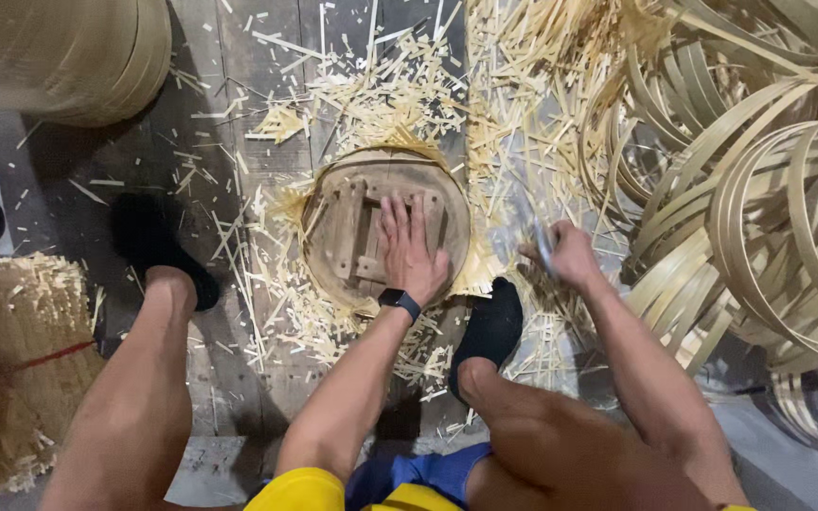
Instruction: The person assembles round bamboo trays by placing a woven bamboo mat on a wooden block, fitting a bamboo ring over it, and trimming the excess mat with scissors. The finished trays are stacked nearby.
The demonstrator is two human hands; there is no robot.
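Head view: left hand is lying flat, pinning the round woven bamboo frame on the floor; right hand is gripping a grey blade, likely trimming next.

We have a single view, worn on the head and looking almost straight down from close above our own knees onto the plank floor, with the round wooden frame near centre and the bamboo hoops at three o'clock.

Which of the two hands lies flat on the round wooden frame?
The left hand, with the dark wristband, rests palm-down on the frame; the right hand is beside it, off the frame.
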